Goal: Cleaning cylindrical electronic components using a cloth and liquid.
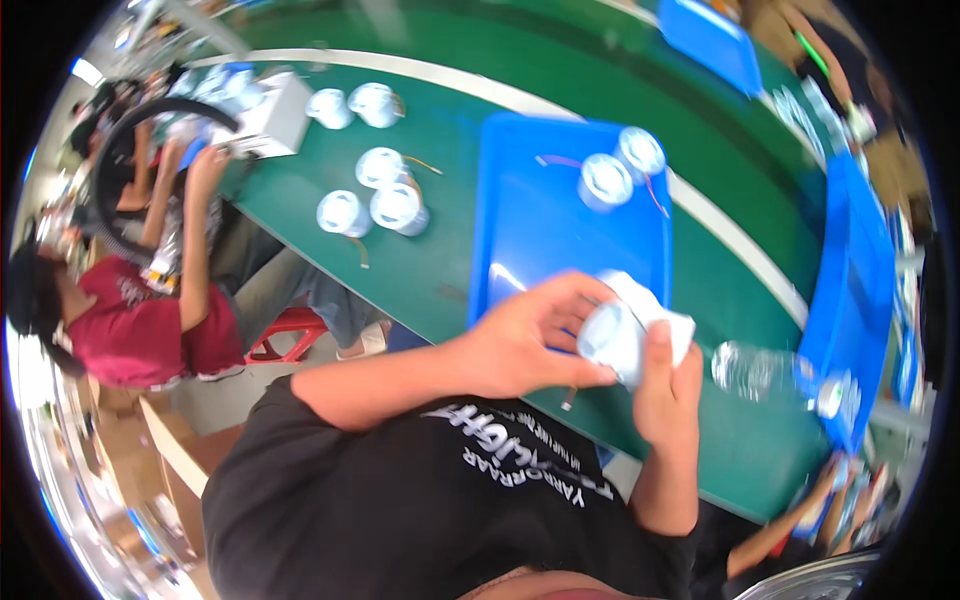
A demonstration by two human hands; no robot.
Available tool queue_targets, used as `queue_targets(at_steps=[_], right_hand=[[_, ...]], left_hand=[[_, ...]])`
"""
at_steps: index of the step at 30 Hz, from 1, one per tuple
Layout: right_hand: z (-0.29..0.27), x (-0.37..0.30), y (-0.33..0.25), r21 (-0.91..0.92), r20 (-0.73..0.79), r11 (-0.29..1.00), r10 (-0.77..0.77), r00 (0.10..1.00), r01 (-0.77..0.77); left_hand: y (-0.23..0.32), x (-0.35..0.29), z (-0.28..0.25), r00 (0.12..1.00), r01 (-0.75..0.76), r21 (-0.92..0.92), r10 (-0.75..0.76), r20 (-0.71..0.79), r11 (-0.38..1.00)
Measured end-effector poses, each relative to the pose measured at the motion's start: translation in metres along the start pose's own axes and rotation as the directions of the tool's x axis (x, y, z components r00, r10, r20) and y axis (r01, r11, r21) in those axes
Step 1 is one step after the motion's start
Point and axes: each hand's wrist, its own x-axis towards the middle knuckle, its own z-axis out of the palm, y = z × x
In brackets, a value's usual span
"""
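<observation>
In front of my chest, over the near edge of a blue tray (522, 215), my left hand (525, 335) grips a pale, cup-shaped part (612, 342) with a round face. A short wire end (569, 398) shows below that hand. My right hand (667, 388) pinches a white cloth or paper wipe (645, 303) against the part's right side; blur hides which of the two it is. Two similar cup-shaped parts, one nearer (605, 182) and one farther (640, 152), stand in the tray with thin wires trailing from them.
Several more wired cup-shaped parts (398, 205) stand on the green table (440, 270) left of the tray. A clear plastic bottle (765, 372) lies to the right, beside a long blue bin (850, 300). A white box (280, 115) and a seated person (140, 310) are at the left.
</observation>
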Motion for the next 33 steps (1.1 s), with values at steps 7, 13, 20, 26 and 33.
queue_targets(at_steps=[7, 13, 20, 26, 33], right_hand=[[0.022, 0.008, 0.002, -0.182, -0.172, 0.964, -0.227, 0.959, 0.195], [0.037, -0.007, -0.022, -0.466, 0.034, 0.721, -0.565, 0.824, 0.514], [0.028, 0.007, -0.003, 0.062, 0.077, 0.993, -0.102, 0.992, 0.098], [0.030, 0.025, 0.016, -0.120, -0.113, 0.958, -0.275, 0.955, 0.262], [0.052, -0.005, -0.011, -0.421, -0.099, 0.815, -0.478, 0.873, 0.398]], left_hand=[[0.006, 0.001, -0.004, 0.997, -0.075, 0.219, 0.072, 0.022, 0.973], [0.003, 0.000, -0.024, 0.998, -0.032, 0.183, 0.043, -0.056, 0.983], [0.001, -0.015, -0.022, 0.929, -0.323, 0.590, 0.365, 0.051, 0.740], [0.011, -0.017, -0.017, 0.998, -0.019, 0.448, 0.041, -0.041, 0.894], [-0.002, -0.002, -0.020, 0.997, 0.066, -0.163, -0.073, -0.033, 0.984]])
